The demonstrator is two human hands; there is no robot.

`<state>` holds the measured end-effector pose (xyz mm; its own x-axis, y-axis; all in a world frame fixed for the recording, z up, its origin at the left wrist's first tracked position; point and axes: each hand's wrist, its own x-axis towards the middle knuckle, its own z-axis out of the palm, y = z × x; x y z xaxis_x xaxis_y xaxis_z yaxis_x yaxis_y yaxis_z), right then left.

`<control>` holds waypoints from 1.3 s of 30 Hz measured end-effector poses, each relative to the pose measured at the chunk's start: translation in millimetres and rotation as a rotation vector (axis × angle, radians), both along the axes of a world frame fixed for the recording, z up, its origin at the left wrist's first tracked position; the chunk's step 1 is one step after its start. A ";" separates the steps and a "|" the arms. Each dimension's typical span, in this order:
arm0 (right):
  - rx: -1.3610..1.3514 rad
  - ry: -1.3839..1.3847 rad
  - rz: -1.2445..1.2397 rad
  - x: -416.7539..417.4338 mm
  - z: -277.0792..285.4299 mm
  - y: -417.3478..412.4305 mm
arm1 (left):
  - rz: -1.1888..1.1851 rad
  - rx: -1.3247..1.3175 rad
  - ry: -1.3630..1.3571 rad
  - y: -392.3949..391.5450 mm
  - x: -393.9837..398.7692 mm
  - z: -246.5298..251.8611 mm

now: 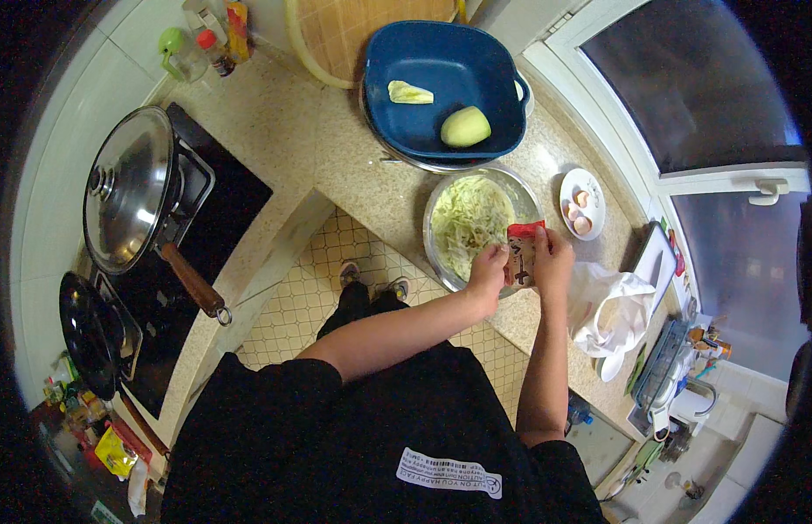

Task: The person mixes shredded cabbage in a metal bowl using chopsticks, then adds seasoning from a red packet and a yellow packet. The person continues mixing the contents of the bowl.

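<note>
My left hand (487, 278) and my right hand (552, 259) both grip a small printed seasoning packet (521, 252) with a red top strip. My left fingers pinch its left side, and my right fingers hold its upper right corner. Whether the packet is torn cannot be made out. Beneath it stands a metal mixing bowl (533, 196) containing pale green shredded vegetable (470, 219), with the packet over the bowl's right part. To the right, a white plate (594, 196) bears several pieces of eggshell (579, 216).
Behind the bowl, a blue basin (419, 49) contains a cut green gourd or squash (466, 127) and a pale leaf piece (410, 93). A white plastic bag (583, 314) sits right of my hands, near a knife (656, 272) on a board. A lidded pan (127, 196) rests on the left stove.
</note>
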<state>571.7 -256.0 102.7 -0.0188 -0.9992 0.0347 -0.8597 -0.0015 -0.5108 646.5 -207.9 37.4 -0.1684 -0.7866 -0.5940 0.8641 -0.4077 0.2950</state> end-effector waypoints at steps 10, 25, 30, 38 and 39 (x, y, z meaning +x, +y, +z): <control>0.067 -0.011 -0.034 -3.9 0.0 -4.8 | 0.018 -0.006 -0.082 -7.2 -5.4 -9.1; 0.116 -0.068 -0.039 -18.3 -11.8 -4.7 | -0.035 0.041 0.066 -13.2 3.9 3.0; 0.158 -0.091 -0.084 -17.4 -4.2 -1.5 | 0.004 0.043 0.059 -10.6 -5.0 -2.1; 0.238 -0.012 -0.081 -18.8 -9.1 1.4 | -0.007 -0.020 -0.322 -12.3 -17.2 -32.3; 0.210 -0.036 -0.098 -22.4 -14.2 2.3 | 0.000 -0.016 -0.348 -11.5 -16.6 -29.5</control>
